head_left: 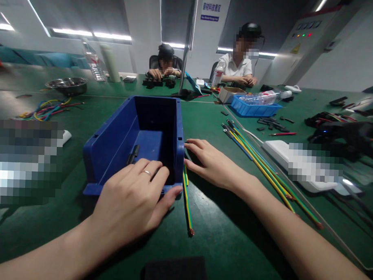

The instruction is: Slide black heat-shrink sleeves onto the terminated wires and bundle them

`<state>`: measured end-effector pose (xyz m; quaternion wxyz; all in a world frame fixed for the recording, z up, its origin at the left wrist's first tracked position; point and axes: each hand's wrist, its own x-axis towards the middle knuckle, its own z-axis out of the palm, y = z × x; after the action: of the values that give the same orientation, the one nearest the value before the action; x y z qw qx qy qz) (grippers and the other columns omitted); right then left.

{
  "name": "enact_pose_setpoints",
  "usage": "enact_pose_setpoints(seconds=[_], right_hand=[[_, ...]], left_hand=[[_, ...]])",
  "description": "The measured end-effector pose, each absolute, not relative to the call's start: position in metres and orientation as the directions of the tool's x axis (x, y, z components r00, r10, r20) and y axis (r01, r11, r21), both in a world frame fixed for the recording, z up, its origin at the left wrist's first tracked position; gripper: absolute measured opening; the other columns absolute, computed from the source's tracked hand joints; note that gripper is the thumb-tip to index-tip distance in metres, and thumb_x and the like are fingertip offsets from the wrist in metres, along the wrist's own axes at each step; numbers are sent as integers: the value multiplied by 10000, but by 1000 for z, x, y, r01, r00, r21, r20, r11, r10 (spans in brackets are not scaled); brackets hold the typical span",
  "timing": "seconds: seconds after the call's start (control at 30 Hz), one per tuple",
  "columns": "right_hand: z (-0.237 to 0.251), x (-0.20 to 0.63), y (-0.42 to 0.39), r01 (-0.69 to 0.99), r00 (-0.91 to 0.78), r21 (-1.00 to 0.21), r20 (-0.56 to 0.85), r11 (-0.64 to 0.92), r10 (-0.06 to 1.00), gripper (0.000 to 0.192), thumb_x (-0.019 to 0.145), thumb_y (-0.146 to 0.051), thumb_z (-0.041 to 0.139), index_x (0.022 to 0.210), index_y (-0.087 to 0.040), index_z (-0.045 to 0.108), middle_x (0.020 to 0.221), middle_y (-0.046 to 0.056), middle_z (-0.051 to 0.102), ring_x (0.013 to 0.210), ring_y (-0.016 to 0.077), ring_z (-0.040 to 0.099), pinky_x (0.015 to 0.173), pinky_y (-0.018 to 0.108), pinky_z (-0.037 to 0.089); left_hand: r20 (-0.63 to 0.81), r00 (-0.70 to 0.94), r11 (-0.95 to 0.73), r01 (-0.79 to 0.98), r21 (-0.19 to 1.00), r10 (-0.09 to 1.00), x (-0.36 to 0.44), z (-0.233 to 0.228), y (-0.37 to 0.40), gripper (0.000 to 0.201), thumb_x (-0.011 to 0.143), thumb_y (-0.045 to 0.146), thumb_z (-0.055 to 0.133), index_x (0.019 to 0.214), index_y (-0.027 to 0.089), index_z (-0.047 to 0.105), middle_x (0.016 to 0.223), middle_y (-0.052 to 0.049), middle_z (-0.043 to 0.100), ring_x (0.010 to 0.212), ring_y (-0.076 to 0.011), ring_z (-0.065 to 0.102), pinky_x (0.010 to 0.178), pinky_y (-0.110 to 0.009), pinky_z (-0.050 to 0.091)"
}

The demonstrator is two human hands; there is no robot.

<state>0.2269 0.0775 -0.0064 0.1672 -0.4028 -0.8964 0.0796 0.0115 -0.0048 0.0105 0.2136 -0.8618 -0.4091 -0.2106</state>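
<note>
A blue plastic bin (pixel 113 131) stands on the green table with its low front towards me. My left hand (pixel 134 191), with a ring on one finger, is closed over the bin's front lip, fingertips inside and thumb outside. Small black pieces (pixel 133 154) lie on the bin floor beyond the knuckles. My right hand (pixel 208 161) rests on the table at the bin's right wall, fingers stretched out and their tips at the wall. Between this hand and the bin runs a yellow-green wire (pixel 188 205) with a bare copper end; its far part is hidden.
Several cut wires (pixel 259 163) lie on the right, beside a white power strip (pixel 298 164). Farther back are a blue tray (pixel 251 109), loose black parts (pixel 272 124) and a metal bowl (pixel 67 86). Two people sit across the table. A black object (pixel 175 272) is at the near edge.
</note>
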Motion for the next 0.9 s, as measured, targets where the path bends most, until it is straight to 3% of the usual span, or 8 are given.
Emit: enact_pose_setpoints(seconds=[0.1,0.27,0.47,0.57,0.7,0.83,0.9], right_hand=[[-8,228,78,693,-621,-290,226,660,751,502,972,-432,483,1357,-111,508,1384,187,524,1276,270,500,1073,486,433],[-4,229,78,688,-626,-315,199,654,754,507,974,-413,488,1375,-103,489,1389,186,518,1288,266,496,1101,467,412],[-3,233,78,702,-617,-357,127,616,776,595,979,-383,481,1495,-113,362,1482,188,414,1381,259,397,1163,449,335],[-5,233,78,713,-608,-352,120,606,785,568,975,-394,479,1470,-123,413,1487,187,408,1390,268,389,1164,461,330],[-4,234,79,720,-594,-333,157,608,789,522,965,-431,499,1383,-119,515,1419,184,483,1332,275,456,1132,457,372],[-4,236,83,750,-563,-292,191,594,804,473,955,-486,510,1233,-117,613,1273,183,584,1207,284,538,1046,459,450],[-5,237,83,757,-564,-259,205,600,800,488,951,-480,519,1258,-107,593,1263,184,588,1187,291,538,1029,461,458]], left_hand=[[518,562,-578,802,-151,645,11,9,-5,498,1027,413,283,975,101,668,1015,-170,714,911,-319,660,698,-422,521],[444,558,-574,811,-114,701,12,11,-6,485,1028,416,259,814,168,617,730,-88,674,660,-292,658,543,-405,486],[450,567,-587,802,-110,690,14,14,-7,455,1026,396,270,785,182,591,707,-79,663,639,-281,658,539,-394,485],[464,556,-595,800,-75,690,14,13,-7,420,1025,385,286,812,179,584,701,-76,660,629,-277,656,531,-389,486],[528,518,-612,791,4,673,11,10,-7,324,1018,377,352,1020,144,577,826,-91,694,724,-276,684,599,-389,519],[578,484,-654,747,118,657,9,10,-8,175,988,293,449,1059,164,544,853,-46,674,722,-212,674,637,-322,512],[612,468,-685,708,173,638,8,11,-9,112,965,200,465,1054,171,527,850,-24,652,710,-170,657,646,-280,498]])
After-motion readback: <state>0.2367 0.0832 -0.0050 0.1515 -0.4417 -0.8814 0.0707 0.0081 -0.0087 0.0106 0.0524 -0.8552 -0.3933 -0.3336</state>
